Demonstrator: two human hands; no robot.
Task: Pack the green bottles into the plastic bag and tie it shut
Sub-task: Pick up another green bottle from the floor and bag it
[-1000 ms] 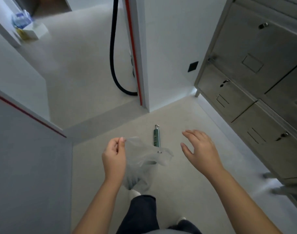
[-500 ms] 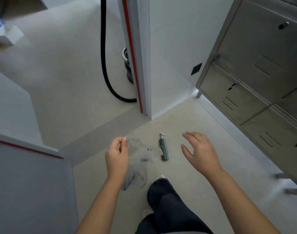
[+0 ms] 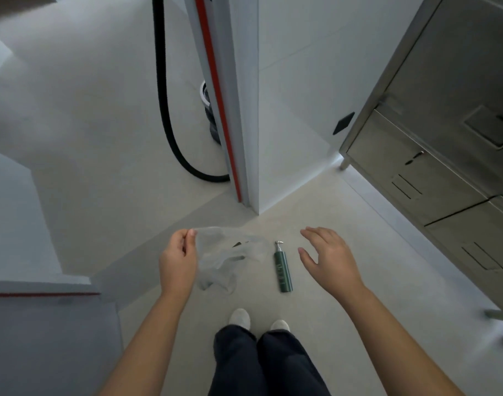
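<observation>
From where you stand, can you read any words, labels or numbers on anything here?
None can be read.
Green bottle: faint pale marks on its side, too small and blurred to read.
Plastic bag: clear, no print seen.
Metal cabinet: label holders on the doors, no text showing.

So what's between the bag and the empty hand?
In the head view, the green bottle lies on the floor between the bag and the open right hand.

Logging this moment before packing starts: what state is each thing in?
Green bottle: lying on the floor, outside the bag.
Plastic bag: hanging limp, untied.
Left hand: pinching the bag's edge.
Right hand: open, empty.
Steel cabinet: doors closed.
</observation>
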